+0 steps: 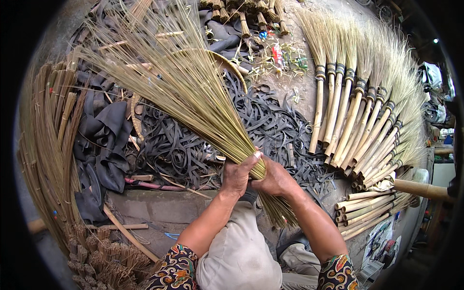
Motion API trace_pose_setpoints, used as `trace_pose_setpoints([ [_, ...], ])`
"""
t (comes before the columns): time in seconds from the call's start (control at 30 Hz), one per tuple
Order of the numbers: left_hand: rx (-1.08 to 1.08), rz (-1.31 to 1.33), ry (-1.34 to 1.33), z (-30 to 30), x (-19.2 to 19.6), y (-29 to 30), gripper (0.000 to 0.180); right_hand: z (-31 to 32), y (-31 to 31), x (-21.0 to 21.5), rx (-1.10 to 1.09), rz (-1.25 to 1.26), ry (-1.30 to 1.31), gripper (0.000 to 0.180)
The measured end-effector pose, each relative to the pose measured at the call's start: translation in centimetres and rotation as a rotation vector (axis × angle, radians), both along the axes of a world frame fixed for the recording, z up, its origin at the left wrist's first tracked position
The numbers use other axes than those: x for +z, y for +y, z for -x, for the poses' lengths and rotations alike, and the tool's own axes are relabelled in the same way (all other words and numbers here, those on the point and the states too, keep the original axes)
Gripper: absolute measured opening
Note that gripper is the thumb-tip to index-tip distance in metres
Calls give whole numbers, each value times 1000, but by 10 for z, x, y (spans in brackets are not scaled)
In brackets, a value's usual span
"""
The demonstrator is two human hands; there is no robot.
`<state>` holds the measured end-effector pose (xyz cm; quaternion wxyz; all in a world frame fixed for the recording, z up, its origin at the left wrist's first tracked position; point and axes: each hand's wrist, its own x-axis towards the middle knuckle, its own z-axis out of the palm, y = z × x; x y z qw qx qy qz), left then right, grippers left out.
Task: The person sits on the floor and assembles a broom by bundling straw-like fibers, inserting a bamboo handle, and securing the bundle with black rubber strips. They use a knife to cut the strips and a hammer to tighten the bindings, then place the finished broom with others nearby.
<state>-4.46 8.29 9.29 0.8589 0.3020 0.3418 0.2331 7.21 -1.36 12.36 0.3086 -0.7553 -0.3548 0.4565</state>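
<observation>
From where I stand, the bundle of straw (212,121) lies right within both grips, slanting from far left, where it fans wide, down to a short tail at near right. The left hand (235,177) and right hand (275,178) meet at its narrow neck, fingers wrapped around the stalks from either side; the right one is nearer the short tail. The long loose end reaches away over a heap of black strips (175,147), while brooms (369,94) with pale handles lie well apart, off to the right
</observation>
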Motion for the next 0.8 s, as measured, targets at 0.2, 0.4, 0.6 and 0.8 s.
trace_pose_setpoints([
  [0.2,12,44,-158,-3,0,-1,29,-8,6,19,91,124,200,48],
  [0.4,25,-202,155,-11,-7,-6,27,10,6,5,13,182,-275,63],
  [0.6,-6,-27,-29,-5,-5,-2,39,-5,2,-9,19,7,-125,66],
  [0.8,3,-35,4,-8,-7,-4,41,3,3,-3,-27,-13,-158,64],
])
